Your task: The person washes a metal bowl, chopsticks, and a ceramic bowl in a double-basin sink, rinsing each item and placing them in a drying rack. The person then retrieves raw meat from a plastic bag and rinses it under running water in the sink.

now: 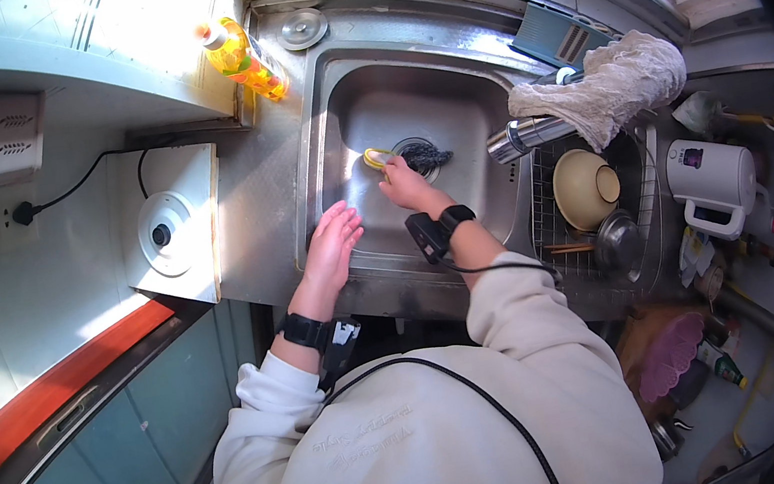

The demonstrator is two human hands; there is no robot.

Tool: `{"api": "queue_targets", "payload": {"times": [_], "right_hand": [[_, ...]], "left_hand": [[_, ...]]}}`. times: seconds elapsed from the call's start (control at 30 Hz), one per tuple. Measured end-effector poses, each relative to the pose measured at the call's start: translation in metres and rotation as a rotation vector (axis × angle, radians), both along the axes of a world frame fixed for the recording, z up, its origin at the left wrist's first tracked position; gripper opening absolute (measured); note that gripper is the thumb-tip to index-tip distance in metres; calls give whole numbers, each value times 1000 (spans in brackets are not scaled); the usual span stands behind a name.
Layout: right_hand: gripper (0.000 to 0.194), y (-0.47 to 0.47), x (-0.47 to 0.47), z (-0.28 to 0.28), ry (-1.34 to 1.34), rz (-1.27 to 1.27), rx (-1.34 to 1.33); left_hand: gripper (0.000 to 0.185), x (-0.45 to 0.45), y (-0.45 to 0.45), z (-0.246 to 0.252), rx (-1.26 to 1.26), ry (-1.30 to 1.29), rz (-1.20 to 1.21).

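In the stainless steel sink (464, 108), my right hand (408, 181) grips a yellow-rimmed handle (377, 158). Dark bristles or mesh (425, 154) lie over the drain just beyond my fingers; whether they belong to the handle I cannot tell. Above the sink's near left corner hovers my left hand (336, 242), its fingers loosely extended and holding nothing. A chrome faucet (529, 134) with a beige cloth (605, 86) draped over it reaches in from the right. Both wrists wear black strapped devices.
Left of the sink stands an orange-yellow bottle (244, 59), with a round metal lid (302, 29) near it. A wire dish rack (542, 217) on the right holds a cream bowl (577, 193), chopsticks (570, 248) and a metal lid (617, 241). Beyond it is a white kettle (712, 183).
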State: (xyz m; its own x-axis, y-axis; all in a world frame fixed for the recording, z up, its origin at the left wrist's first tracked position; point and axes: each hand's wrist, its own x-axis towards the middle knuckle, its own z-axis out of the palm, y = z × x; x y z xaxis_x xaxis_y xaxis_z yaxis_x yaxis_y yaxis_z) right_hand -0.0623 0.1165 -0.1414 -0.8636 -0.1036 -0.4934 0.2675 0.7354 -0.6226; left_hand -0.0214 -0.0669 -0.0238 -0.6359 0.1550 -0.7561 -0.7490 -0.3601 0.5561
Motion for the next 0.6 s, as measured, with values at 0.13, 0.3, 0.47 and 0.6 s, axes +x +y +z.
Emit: {"api": "queue_targets", "payload": {"times": [0.13, 0.3, 0.47, 0.6], "right_hand": [[33, 5, 30, 73, 369, 9, -446], [30, 63, 47, 174, 601, -196, -260], [25, 138, 16, 179, 999, -375, 171], [24, 143, 14, 174, 684, -304, 188]], "left_hand": [[49, -19, 33, -10, -196, -61, -1], [39, -35, 66, -4, 511, 14, 45], [45, -45, 96, 15, 893, -51, 7], [45, -49, 121, 26, 699, -18, -81]]}}
